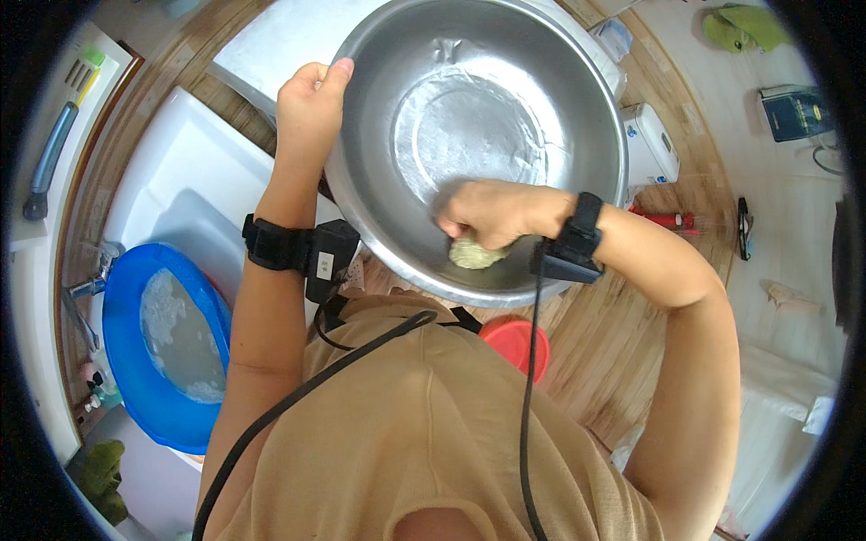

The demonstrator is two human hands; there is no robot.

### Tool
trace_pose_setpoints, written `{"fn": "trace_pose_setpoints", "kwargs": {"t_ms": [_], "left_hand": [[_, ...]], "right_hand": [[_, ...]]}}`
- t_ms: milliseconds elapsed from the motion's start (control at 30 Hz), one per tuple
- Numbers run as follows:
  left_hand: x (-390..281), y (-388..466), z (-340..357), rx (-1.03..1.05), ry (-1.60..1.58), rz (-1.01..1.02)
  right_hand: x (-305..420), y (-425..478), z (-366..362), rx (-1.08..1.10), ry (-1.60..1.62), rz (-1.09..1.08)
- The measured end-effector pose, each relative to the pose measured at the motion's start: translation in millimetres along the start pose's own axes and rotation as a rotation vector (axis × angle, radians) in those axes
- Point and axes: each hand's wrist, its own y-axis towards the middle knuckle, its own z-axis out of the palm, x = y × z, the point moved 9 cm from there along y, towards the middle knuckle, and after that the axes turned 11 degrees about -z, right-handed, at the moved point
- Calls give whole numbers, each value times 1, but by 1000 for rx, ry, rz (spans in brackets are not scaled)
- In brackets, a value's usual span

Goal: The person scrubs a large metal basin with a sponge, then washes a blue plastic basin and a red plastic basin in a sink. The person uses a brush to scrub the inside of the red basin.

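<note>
A large stainless steel basin (473, 128) lies tilted in front of me, its inside facing up. My left hand (314, 101) grips its rim at the upper left, thumb on the edge. Inside the basin, near its lower wall, my right hand (497, 213) is closed on a pale yellow-green scrubbing pad or cloth (477, 253), which touches the metal. The fingertips are slightly blurred. Each wrist wears a black strap with a small black device; black cables run down over my tan shirt.
At left, a blue plastic basin (118, 351) of sudsy water stands by a white sink (169, 149) and a metal faucet (88, 287). A red plastic container (517, 345) sits on the wood-look floor below the steel basin. A white box-shaped container (656, 145) stands to the right.
</note>
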Motion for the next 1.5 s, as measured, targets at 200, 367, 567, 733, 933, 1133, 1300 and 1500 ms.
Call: {"fn": "trace_pose_setpoints", "kwargs": {"t_ms": [200,367,567,733,933,1133,1300,1500], "left_hand": [[8,1,-2,62,-26,-25],[-1,-5,9,140,66,-39],[9,-2,0,63,69,-42],[-5,-10,2,48,167,-30],[-15,-15,11,145,100,-24],[-7,-8,13,164,189,5],[-5,-11,8,92,117,-55],[-8,-16,0,26,87,-116]], "right_hand": [[-25,58,-71,-566,117,261],[-104,23,-127,-1274,358,505],[-5,50,-80,-587,391,142],[11,10,9,-31,320,-44],[-60,-88,25,382,-336,574],[-89,-126,-87,-52,-1094,788],[-91,-140,-61,5,-902,883],[-12,-105,11,306,19,602]]}}
